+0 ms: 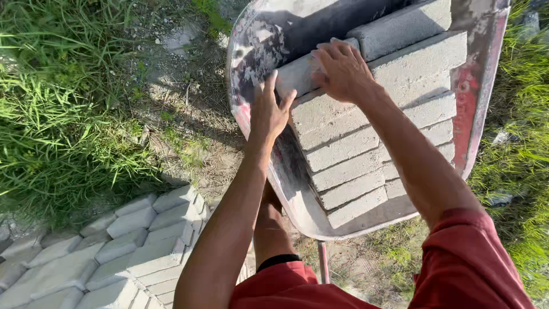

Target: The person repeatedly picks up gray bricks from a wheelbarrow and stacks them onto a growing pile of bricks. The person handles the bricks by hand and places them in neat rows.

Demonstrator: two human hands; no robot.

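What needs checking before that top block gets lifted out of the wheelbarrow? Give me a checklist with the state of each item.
1. Left hand on the end of the top grey block: ok, palm against its end face.
2. Right hand on the same block: ok, fingers spread over its top.
3. Full grip under the block: cannot tell, the underside is hidden.
4. Stacked blocks beneath lying orderly: ok, rows sit flat in the wheelbarrow.
5. Another block lying close behind the top one: cannot tell whether it touches.
6. Laid paving at lower left: ok, blocks set close together beside the grass.
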